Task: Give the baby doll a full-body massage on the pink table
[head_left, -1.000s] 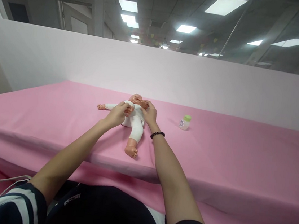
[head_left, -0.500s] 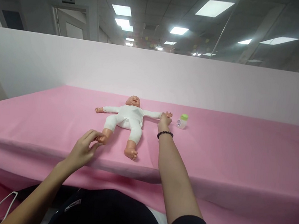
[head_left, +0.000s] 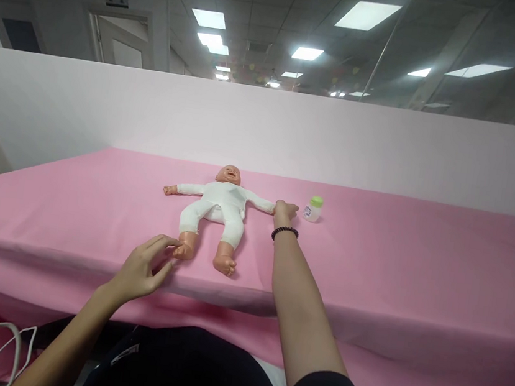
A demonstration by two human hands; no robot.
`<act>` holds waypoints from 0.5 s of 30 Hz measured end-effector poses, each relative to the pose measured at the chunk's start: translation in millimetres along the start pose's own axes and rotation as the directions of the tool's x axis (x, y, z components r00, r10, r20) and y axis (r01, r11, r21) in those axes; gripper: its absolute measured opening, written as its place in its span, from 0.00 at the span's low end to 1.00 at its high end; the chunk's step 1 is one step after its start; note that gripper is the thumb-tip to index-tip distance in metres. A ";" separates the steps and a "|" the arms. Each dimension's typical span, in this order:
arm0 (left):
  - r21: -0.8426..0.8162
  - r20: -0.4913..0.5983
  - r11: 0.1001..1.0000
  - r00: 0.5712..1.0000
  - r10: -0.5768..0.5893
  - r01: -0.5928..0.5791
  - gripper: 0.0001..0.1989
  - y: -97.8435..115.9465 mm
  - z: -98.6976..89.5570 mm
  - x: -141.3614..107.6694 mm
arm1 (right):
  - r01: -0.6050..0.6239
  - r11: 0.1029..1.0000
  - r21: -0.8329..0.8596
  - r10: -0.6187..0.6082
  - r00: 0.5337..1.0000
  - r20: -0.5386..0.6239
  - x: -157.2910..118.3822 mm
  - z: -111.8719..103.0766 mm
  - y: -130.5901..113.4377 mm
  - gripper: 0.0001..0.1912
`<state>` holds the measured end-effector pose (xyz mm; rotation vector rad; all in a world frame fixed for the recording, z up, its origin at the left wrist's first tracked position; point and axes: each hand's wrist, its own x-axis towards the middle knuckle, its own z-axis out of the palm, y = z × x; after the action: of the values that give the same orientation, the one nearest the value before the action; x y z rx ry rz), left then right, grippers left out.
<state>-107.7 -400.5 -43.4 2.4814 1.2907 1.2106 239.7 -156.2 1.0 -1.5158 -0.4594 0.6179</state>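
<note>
A baby doll (head_left: 225, 199) in a white cloth body lies on its back on the pink-covered table, arms spread, legs toward me. My left hand (head_left: 144, 267) is beside the foot on the left, thumb and fingers apart, with a fingertip at its toes. Over at the doll's outstretched arm on the right, my right hand (head_left: 285, 212) is closed around the doll's hand, which it hides. Just to the right of my fingers stands a small clear jar (head_left: 312, 210) with a green lid and a printed label.
Pink cloth (head_left: 394, 266) covers the table and hangs over its front edge. A white low wall (head_left: 266, 125) runs along the back, with glass above it. Pale tubing or frame parts (head_left: 16, 345) show at the lower left.
The doll's foot has come down out of my left hand's pinch, and those fingers have spread. The doll's right-side arm has dropped slightly, its hand now hidden by my right hand.
</note>
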 end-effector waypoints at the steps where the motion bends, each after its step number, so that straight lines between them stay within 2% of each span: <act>1: -0.021 0.049 1.000 0.999 0.013 -0.012 0.11 -1.7 -7.2 5.2 | 0.056 0.998 -0.004 -0.056 0.998 0.013 -5.8 0.1 -8.0 0.23; 2: -0.045 0.083 0.999 0.996 0.023 -0.019 0.12 -5.0 -14.5 13.5 | 0.129 0.992 -0.003 -0.128 0.991 0.038 -12.7 -0.4 -17.4 0.25; 4: -0.072 -0.022 0.997 0.999 -0.037 0.035 0.12 -17.5 -27.1 40.2 | 0.303 0.953 0.021 -0.303 0.944 0.133 -30.6 -5.1 -38.7 0.30; 5: -0.071 -0.080 0.995 0.994 -0.075 0.069 0.13 -27.2 -31.4 58.3 | 0.386 0.921 0.047 -0.387 0.899 0.205 -41.9 -10.4 -49.0 0.30; 7: -0.060 -0.171 0.986 0.972 -0.162 0.154 0.16 -53.3 -34.8 99.8 | 0.499 0.860 0.106 -0.503 0.794 0.343 -69.8 -29.0 -63.2 0.24; 8: -0.002 -0.207 0.964 0.943 -0.260 0.265 0.17 -69.0 -33.9 120.8 | 0.535 0.835 0.130 -0.538 0.742 0.401 -86.2 -42.5 -65.0 0.22; 9: 0.071 -0.205 0.921 0.910 -0.361 0.382 0.21 -85.4 -31.5 140.3 | 0.576 0.804 0.148 -0.575 0.687 0.445 -103.8 -58.3 -62.3 0.21; 10: 0.095 -0.178 0.891 0.888 -0.424 0.444 0.23 -102.0 -28.1 157.2 | 0.637 0.761 0.124 -0.599 0.615 0.513 -122.1 -75.5 -54.9 0.21; 11: 0.106 -0.145 0.865 0.869 -0.474 0.490 0.26 -117.9 -24.1 170.7 | 0.679 0.732 0.059 -0.579 0.575 0.578 -140.2 -92.8 -43.4 0.21; 13: 0.131 -0.115 0.786 0.797 -0.593 0.604 0.30 -145.5 -16.0 186.9 | 0.687 0.726 -0.032 -0.513 0.572 0.640 -172.7 -122.3 -11.1 0.23; 15: 0.153 -0.106 0.718 0.734 -0.671 0.679 0.29 -166.2 -9.7 190.2 | 0.681 0.722 -0.118 -0.441 0.586 0.680 -195.5 -138.7 24.5 0.22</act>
<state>-160.2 -159.1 10.0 1.7545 2.1376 0.9708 175.3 -388.2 -7.0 -1.3548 -1.6053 0.4954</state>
